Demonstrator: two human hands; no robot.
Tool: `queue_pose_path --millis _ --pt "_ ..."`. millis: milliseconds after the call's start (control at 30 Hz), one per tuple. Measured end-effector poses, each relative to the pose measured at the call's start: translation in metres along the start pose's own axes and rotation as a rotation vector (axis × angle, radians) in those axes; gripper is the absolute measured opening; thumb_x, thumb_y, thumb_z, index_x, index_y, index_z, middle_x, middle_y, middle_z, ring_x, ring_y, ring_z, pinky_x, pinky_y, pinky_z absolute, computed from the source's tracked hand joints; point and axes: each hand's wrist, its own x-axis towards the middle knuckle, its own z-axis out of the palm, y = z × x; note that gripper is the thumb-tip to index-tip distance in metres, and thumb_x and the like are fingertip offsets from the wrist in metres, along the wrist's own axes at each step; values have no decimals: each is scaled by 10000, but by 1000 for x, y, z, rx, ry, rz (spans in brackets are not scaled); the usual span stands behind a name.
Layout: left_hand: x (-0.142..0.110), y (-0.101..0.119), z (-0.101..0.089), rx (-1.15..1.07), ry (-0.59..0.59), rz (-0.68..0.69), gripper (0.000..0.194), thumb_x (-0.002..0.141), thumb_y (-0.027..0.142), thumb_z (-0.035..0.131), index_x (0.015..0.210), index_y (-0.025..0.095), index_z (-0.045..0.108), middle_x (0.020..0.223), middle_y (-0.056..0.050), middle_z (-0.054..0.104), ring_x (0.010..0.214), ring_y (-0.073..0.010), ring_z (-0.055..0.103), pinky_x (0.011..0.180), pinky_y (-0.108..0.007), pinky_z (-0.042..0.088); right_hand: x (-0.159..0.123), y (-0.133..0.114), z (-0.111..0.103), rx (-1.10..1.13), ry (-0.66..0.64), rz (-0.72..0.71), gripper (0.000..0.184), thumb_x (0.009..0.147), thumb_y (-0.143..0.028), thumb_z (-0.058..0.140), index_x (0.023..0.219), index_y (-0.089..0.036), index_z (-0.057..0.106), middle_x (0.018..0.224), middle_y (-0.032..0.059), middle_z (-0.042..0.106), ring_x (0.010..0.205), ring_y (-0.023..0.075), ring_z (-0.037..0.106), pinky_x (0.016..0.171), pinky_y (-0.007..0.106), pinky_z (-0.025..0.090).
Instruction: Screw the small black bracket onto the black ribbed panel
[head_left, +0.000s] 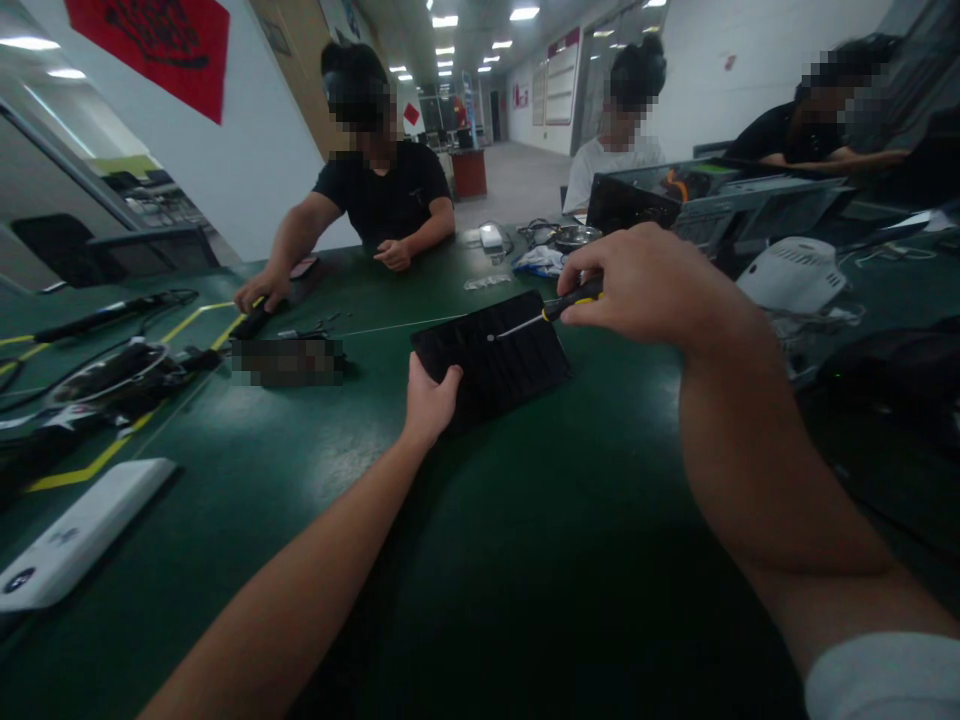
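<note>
My left hand (433, 398) grips the left edge of a flat black rectangular panel (499, 375), thumb on top and fingers beneath it. The panel is tilted above the green table. In my right hand (637, 285) is a screwdriver (574, 300) with a black and yellow handle, its shaft pointing left over the panel. The tip is by a small pale round spot (490, 338) on the panel's face; whether it touches, I cannot tell. My right fingers are closed round the handle.
Across the green table (525, 540), a person in black (394, 190) reaches toward a dark device. A white case (82, 530) and cables lie left. A white machine (795, 275) and open metal chassis (750, 210) stand right. A plastic bag (540, 262) lies behind the panel.
</note>
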Motion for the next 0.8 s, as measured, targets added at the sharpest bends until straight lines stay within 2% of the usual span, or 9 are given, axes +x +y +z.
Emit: queue_pose_path --millis 100,200,300,800 --pt "-1 2 0 7 -2 -13 417 816 210 727 1210 210 589 1186 -93 706 1144 -300 694 1091 -515 549 4 1 1 -30 -53 2 250 825 -334 778 1069 -323 834 1157 76 799 1108 395 709 875 506 536" --pt "-2 2 0 8 -5 -17 422 813 218 729 1214 211 596 1176 -88 708 1127 -295 697 1070 -506 562 6 1 1 -37 -28 16 285 846 -319 745 1119 -321 827 1199 72 797 1181 416 694 909 526 531" --pt "-2 2 -1 5 -6 -25 439 812 225 733 1230 210 600 1191 -91 711 1132 -298 698 1067 -510 565 6 0 0 -28 -18 -3 285 859 -326 722 1128 -329 819 1232 55 790 1217 392 683 932 508 533" --pt "-1 1 -1 17 18 -20 474 794 223 744 1246 203 601 1200 -105 710 1153 -314 698 1099 -532 545 10 0 8 -11 1 -25 290 851 -345 695 1108 -316 828 1184 58 806 1178 394 693 891 503 530"
